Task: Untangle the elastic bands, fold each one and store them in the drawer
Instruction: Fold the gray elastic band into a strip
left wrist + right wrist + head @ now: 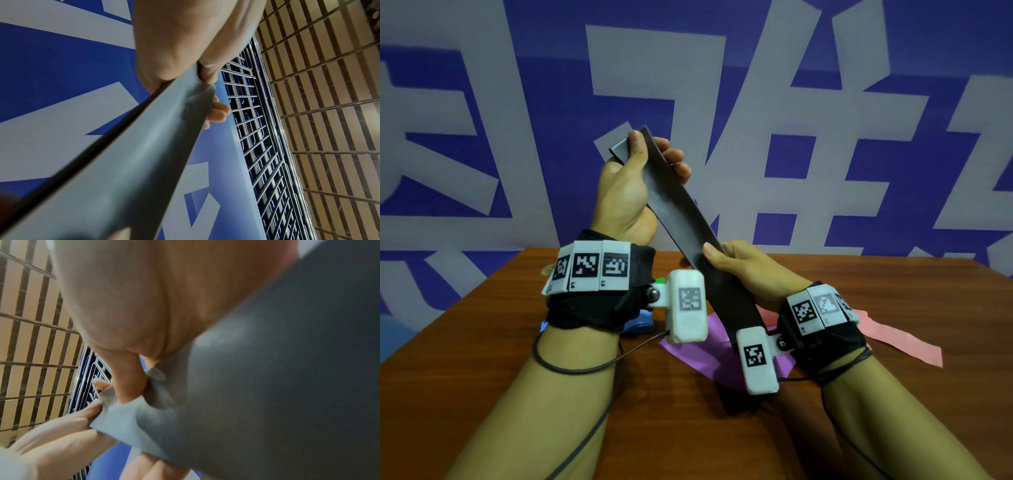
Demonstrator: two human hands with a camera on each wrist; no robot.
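A long dark grey elastic band (681, 202) slants upward above the wooden table (482, 342). My left hand (645, 161), raised high, grips the band's top end between thumb and curled fingers. My right hand (717, 257) pinches the band lower down, thumb on its near face. Below that hand the band hangs to the table. The left wrist view shows the band (133, 162) running away from my left hand (198, 76). In the right wrist view my thumb (131, 378) presses on the band (267, 386). No drawer is in view.
A purple band (688, 353) lies on the table under my wrists, a pink band (893, 339) to the right, and a blue band (640, 323) with a green bit (661, 281) behind my left wrist. A blue and white banner (825, 102) stands behind.
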